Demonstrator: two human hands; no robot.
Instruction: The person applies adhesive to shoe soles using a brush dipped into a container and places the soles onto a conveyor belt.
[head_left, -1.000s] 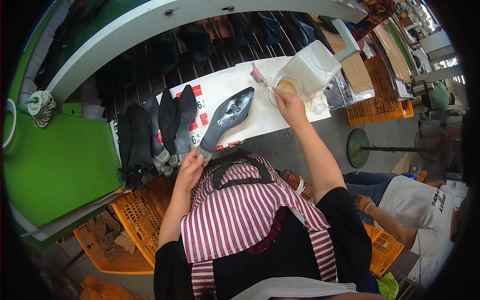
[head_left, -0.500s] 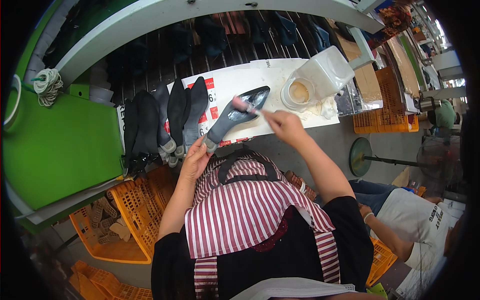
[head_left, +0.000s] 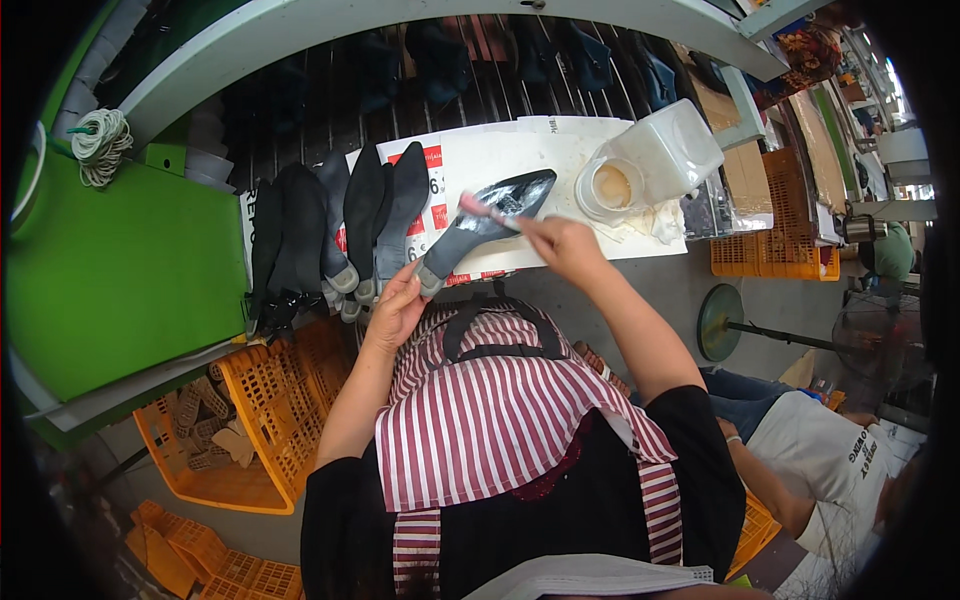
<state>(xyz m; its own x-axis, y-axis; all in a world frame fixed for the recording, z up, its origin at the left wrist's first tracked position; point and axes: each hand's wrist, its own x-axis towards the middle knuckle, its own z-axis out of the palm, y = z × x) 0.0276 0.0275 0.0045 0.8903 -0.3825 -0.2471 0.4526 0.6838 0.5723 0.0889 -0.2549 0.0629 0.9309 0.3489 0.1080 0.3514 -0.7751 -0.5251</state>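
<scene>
My left hand (head_left: 398,308) grips a dark shoe sole (head_left: 488,222) by its grey heel end. The sole's pointed toe slants up to the right, its upturned face wet and shiny over the front half. In my right hand (head_left: 562,246) is a brush (head_left: 487,209) with a pinkish tip, which lies over the middle of the sole. Several more dark soles (head_left: 402,196) lie side by side left of it, heels toward me. A clear plastic container (head_left: 606,188) with a pale liquid inside stands to the right of the sole, on the paper-covered bench (head_left: 470,150).
A clear plastic jug (head_left: 676,148) leans beside the container, near a crumpled white cloth (head_left: 656,220). At left is a green board (head_left: 120,280) with a coil of white cord (head_left: 100,148). An orange crate (head_left: 285,420) sits below it. Another person (head_left: 810,450) is at lower right.
The view has shifted slightly, so the bench things sit a little further right. The brush has slid a little along the sole toward its heel; both hands keep their hold.
</scene>
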